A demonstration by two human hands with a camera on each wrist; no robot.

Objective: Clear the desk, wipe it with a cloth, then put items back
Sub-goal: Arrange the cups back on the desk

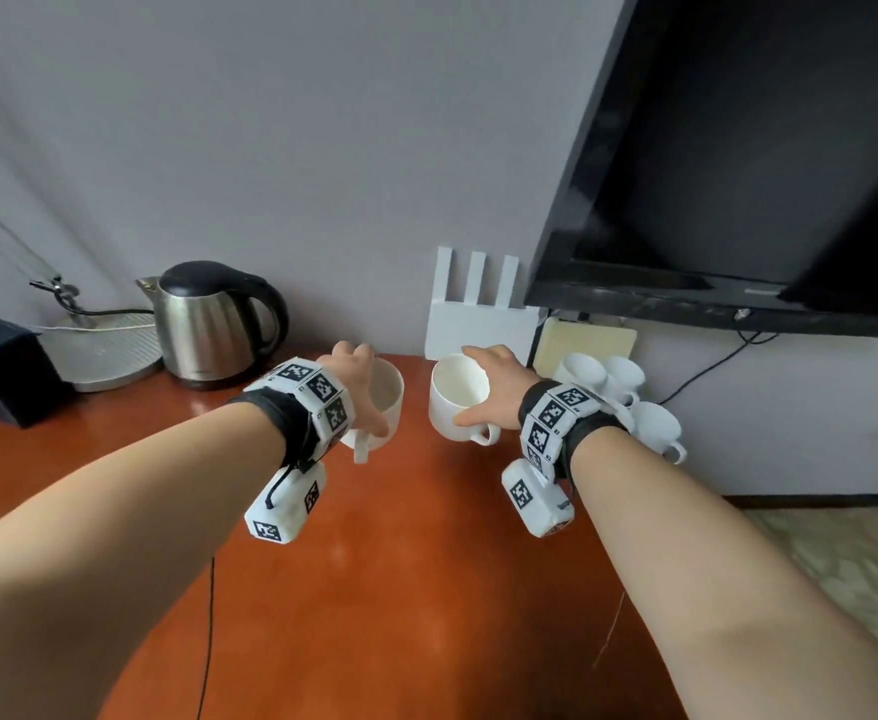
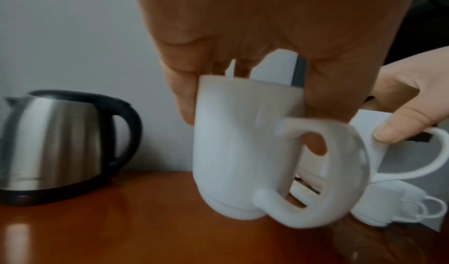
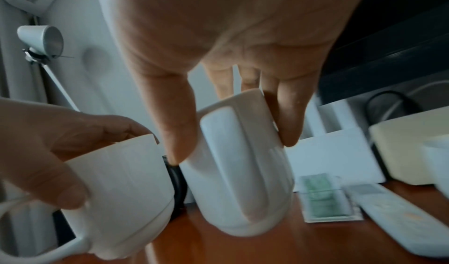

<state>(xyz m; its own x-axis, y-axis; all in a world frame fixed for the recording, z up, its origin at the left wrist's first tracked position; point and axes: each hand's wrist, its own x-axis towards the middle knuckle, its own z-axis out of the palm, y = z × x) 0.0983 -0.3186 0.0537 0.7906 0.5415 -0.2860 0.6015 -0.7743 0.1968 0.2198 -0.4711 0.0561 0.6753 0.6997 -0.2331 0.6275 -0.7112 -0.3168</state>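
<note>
Two white mugs hang just above the red-brown desk (image 1: 400,563) near its back edge. My left hand (image 1: 361,387) grips the left mug (image 1: 387,402) by the rim from above, thumb on the near wall by the handle. My right hand (image 1: 483,387) holds the right mug (image 1: 450,407) the same way. In the left wrist view the left mug (image 2: 243,153) is tilted, its base off the wood. The right wrist view shows the right mug (image 3: 243,172) also tilted and lifted. No cloth is in view.
A steel kettle (image 1: 208,324), a lamp base (image 1: 104,350) and a dark blue box (image 1: 0,371) stand back left. A white router (image 1: 478,314), a cream box (image 1: 587,345) and several small cups (image 1: 619,392) crowd the back right under a TV (image 1: 738,174). A remote (image 3: 401,220) and a tea packet (image 3: 325,201) lie there.
</note>
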